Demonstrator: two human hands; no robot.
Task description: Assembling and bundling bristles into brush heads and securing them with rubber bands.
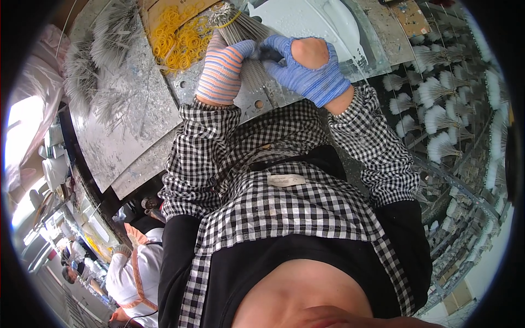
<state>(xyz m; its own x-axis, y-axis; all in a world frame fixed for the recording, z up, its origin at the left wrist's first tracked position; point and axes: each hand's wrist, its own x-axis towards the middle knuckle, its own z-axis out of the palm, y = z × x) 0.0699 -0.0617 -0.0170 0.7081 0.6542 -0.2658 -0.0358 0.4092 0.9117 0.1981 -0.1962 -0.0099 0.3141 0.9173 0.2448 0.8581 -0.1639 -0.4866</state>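
Note:
My left hand (223, 68), in a striped orange, white and blue glove, is closed around a bundle of thin grey metal wires (243, 27). A yellow rubber band circles the bundle near its upper end. My right hand (309, 68) wears a blue glove with a large hole over its back. Its fingers are curled in against the lower part of the bundle, beside the left fingertips; what they pinch there is hidden. Just left of the bundle lies a heap of yellow rubber bands (170, 35). Beyond my right hand is a tray of white liquid (322, 22).
Several loose wire bundles (112, 41) lie on the grey worktop (136, 147) at left. To the right, a rack (465, 188) carries many wire bundles with white-coated ends (440, 117). Another person in a white top (134, 273) is at the lower left.

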